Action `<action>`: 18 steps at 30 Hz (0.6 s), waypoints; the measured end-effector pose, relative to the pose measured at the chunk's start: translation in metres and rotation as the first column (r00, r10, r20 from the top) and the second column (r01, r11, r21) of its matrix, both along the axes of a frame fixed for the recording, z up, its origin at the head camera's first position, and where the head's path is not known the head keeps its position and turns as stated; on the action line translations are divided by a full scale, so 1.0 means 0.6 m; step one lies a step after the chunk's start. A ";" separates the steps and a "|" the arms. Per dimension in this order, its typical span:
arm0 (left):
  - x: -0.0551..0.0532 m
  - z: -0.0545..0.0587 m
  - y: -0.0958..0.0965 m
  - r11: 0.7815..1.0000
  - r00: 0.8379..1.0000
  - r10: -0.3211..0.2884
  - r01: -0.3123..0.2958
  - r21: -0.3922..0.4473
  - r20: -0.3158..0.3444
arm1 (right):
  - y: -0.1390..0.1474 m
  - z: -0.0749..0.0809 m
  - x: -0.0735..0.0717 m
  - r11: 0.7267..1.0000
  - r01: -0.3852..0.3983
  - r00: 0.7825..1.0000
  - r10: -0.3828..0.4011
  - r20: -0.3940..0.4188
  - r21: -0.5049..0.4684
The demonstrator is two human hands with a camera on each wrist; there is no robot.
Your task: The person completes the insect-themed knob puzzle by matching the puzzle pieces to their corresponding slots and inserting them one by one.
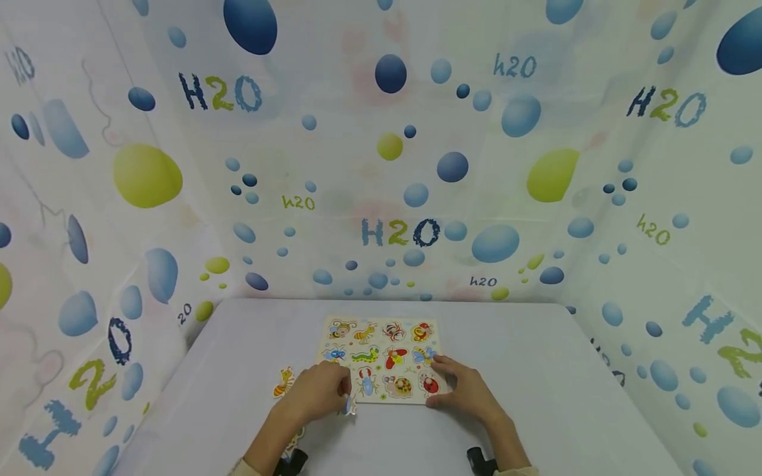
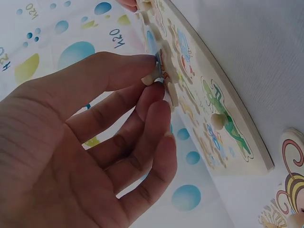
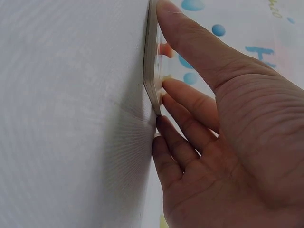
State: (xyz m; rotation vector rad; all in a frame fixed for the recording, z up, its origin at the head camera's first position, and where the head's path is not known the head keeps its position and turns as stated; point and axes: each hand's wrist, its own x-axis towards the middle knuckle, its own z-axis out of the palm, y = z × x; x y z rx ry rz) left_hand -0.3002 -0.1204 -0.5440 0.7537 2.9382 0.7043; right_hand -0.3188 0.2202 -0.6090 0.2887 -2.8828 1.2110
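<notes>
A wooden knob puzzle board [image 1: 407, 344] with several insect pictures lies on the table. Over its near left corner, my left hand [image 1: 318, 391] pinches a small puzzle piece [image 1: 350, 406] between thumb and fingertips. In the left wrist view, the piece's wooden knob [image 2: 151, 78] shows at the fingertips, while its picture is mostly hidden. At the board's right side, my right hand [image 1: 467, 390] spreads round the near corner, thumb at the near edge. The right wrist view has those fingers [image 3: 190, 121] extended along the board's edge [image 3: 150, 52], low by the tabletop.
Left of the board lies a striped insect piece [image 1: 284, 383]. Another loose piece [image 1: 296, 437] is partly covered by my left forearm. A green insect piece [image 2: 223, 118] with a knob sits on the board. Patterned cloth [image 1: 333, 158] rises behind the white table [image 1: 536, 370].
</notes>
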 end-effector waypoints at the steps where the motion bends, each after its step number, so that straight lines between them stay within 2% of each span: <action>1: -0.002 0.000 0.001 1.000 1.000 0.002 -0.002 0.003 -0.002 | 0.000 0.000 0.001 1.000 0.002 1.000 -0.002 0.001 -0.001; 18: -0.027 -0.003 0.019 1.000 0.999 0.014 -0.013 0.020 -0.052 | 0.005 -0.003 0.000 1.000 -0.016 1.000 0.016 -0.016 -0.005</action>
